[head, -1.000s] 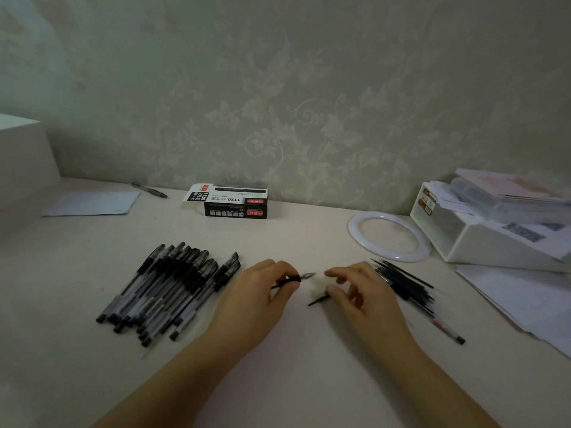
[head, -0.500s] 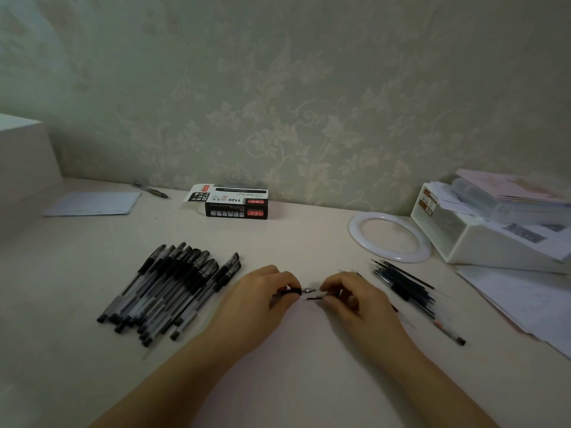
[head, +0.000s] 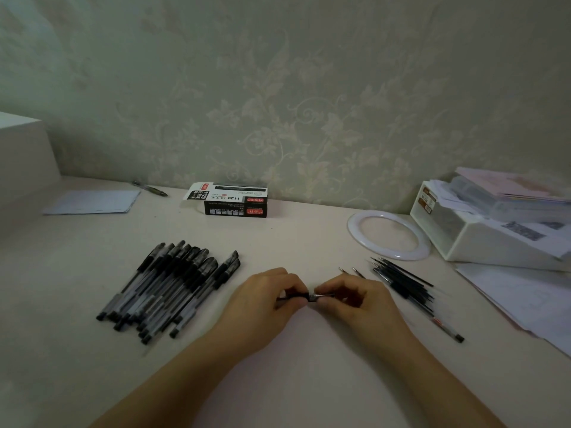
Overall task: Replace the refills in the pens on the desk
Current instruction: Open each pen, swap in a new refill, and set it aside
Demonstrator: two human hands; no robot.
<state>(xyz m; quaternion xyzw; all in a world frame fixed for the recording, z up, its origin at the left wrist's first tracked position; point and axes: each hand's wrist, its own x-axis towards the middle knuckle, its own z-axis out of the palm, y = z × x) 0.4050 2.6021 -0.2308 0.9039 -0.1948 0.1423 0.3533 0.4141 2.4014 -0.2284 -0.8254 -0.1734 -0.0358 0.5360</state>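
My left hand (head: 262, 299) pinches the black grip end of a pen (head: 298, 295) just above the desk centre. My right hand (head: 355, 299) pinches the pen's metal tip section (head: 321, 295), and the two hands almost touch. Most of the pen's barrel is hidden under my left palm. A pile of several black pens (head: 167, 291) lies to the left. A bundle of several thin black refills (head: 404, 285) lies to the right, with two loose refill tips (head: 355, 271) poking out behind my right hand.
A black pen box (head: 234, 200) stands at the back by the wall. A white ring (head: 389, 234), a white storage box (head: 482, 233) and loose papers (head: 525, 301) fill the right side. A paper sheet (head: 92, 201) and one pen (head: 150, 189) lie back left.
My hands have come together. The tip piece and refill end in my right hand moved left and now meet the pen held in my left hand.
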